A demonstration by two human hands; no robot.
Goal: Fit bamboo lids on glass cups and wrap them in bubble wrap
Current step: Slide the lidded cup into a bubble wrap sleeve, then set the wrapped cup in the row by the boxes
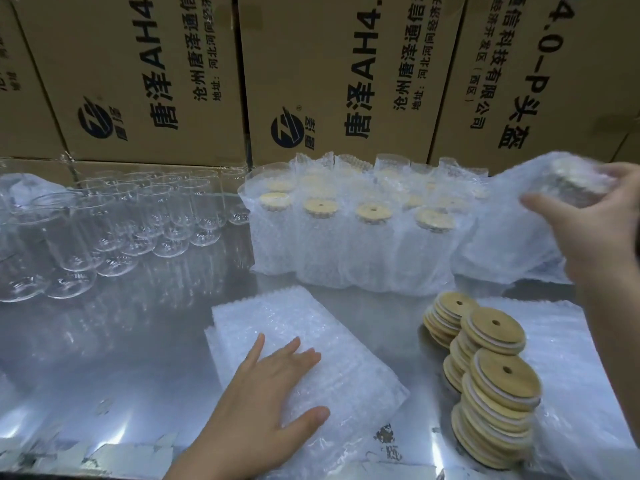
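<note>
My left hand (266,403) lies flat, fingers spread, on a stack of bubble wrap sheets (332,348) near the table's front. My right hand (585,223) grips a bubble-wrapped cup (568,181) at the far right, raised beside the group of wrapped, lidded cups (353,237). Stacks of round bamboo lids (491,372), each with a centre hole, stand right of the sheets. Several bare glass cups (114,220) fill the table's left side.
Large printed cardboard boxes (156,74) form a wall behind the shiny metal table (121,358). Another bubble wrap sheet (568,368) lies under and right of the lid stacks. A crumpled plastic bag (20,185) sits at the far left.
</note>
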